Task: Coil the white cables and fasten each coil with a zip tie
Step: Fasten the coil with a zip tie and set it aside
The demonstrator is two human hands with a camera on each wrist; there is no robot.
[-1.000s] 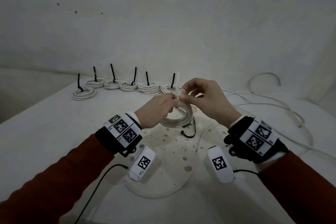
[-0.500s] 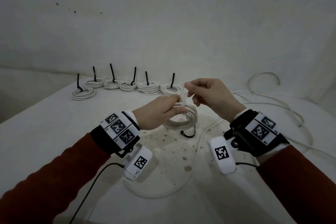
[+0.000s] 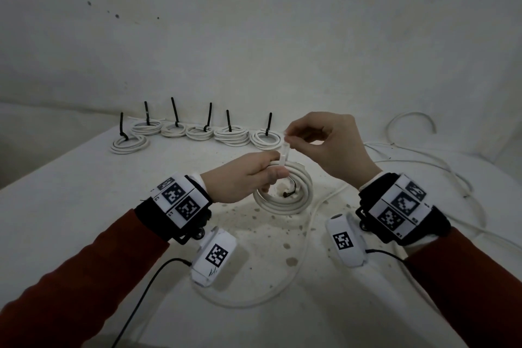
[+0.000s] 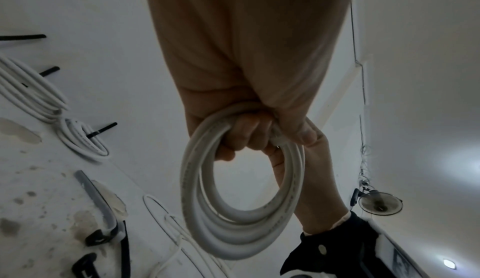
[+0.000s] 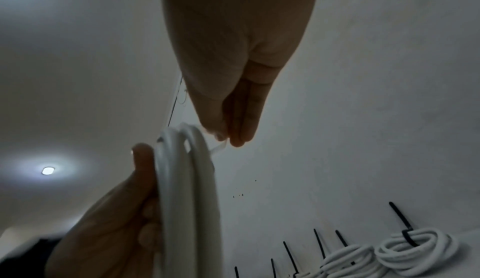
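My left hand (image 3: 243, 178) grips the fresh coil (image 3: 285, 192) at its top edge, at the centre of the head view, held up off the desk (image 3: 70, 206); the ring hangs below my fingers with its opening facing roughly toward me. My right hand (image 3: 324, 144), up and to the right of the left, pinches the free tail of a pale zip tie (image 3: 284, 150). The tie runs nearly upright from the bundle to my right fingertips (image 5: 235, 138), so the pull, I judge, goes up along that line while the left hand braces. Six tied coils (image 3: 231, 135) sit in a row at the upper left. Loose cable (image 3: 423, 161) trails off right.
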